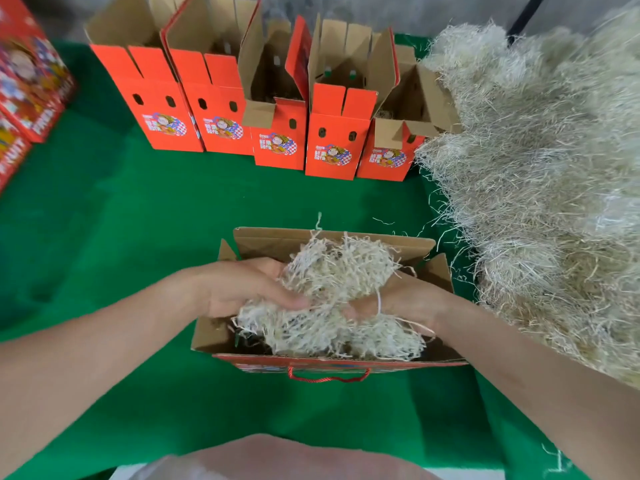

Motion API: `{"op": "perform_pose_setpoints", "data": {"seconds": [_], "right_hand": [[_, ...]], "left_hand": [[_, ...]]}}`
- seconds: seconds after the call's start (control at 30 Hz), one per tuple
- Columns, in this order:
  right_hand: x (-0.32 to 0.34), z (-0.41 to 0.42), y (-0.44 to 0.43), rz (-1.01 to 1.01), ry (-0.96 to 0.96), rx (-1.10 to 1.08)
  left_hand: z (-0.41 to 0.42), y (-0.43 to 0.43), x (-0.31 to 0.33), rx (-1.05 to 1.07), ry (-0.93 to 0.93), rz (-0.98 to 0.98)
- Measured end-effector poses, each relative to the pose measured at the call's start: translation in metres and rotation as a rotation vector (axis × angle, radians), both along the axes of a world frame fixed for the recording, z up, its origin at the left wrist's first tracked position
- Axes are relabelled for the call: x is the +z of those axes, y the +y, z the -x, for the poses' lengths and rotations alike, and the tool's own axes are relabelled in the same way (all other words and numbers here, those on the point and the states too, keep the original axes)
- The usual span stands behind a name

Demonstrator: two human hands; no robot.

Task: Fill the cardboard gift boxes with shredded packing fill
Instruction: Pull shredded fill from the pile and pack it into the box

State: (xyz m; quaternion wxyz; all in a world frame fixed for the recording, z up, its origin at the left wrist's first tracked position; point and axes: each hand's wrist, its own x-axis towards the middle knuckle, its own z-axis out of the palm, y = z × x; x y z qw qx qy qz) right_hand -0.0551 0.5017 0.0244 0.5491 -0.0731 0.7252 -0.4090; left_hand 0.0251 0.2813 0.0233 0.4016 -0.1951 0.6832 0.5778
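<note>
Your left hand and right hand are both closed on one wad of shredded fill, fingers curled into it from either side. The wad sits over the open box in front of you, its lower part already inside, between the raised flaps.

Handling: the fill looks very light, springy and loosely tangled. Expect it to compress under pressure and rebound on release. Strands shed easily; several lie on the green cloth beside the box.

Hold: grip the wad at its bulk, not at its loose ends, which will probably pull free. Press down with flat palms to seat it, and keep it clear of the flap edges, where strands can snag.

Supply: the heap lies on your right, touching the nearest of the five boxes standing in a row behind. Whether those contain fill cannot be judged.
</note>
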Motion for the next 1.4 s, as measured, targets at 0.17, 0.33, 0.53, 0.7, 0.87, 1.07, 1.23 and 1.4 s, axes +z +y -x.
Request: {"op": "perform_pose_setpoints", "data": {"seconds": [0.17,0.33,0.53,0.7,0.87,1.07,1.23,1.4], "right_hand": [[0.004,0.005,0.002,0.011,-0.068,-0.084],[-0.008,0.012,0.016,0.01,-0.027,-0.227],[-0.019,0.012,0.008,-0.032,0.073,-0.174],[-0.009,0.016,0.018,-0.055,0.068,-0.148],[-0.016,0.015,0.004,-0.121,0.096,0.065],[-0.013,0.026,0.033,-0.236,0.149,-0.106],[-0.01,0.016,0.013,0.005,-0.006,0.022],[-0.027,0.014,0.002,-0.183,0.084,0.027]], "left_hand": [[0.01,0.017,-0.018,0.167,0.01,0.06],[0.011,0.0,-0.023,0.154,-0.011,0.09],[0.016,0.006,-0.017,0.093,-0.027,0.107],[0.014,-0.001,-0.025,0.049,-0.036,0.216],[0.02,0.007,-0.017,0.09,-0.062,0.166],[0.016,-0.005,-0.02,0.267,-0.035,0.203],[0.018,0.012,-0.02,0.356,-0.045,0.033],[0.019,0.018,-0.028,0.125,0.098,0.293]]}}
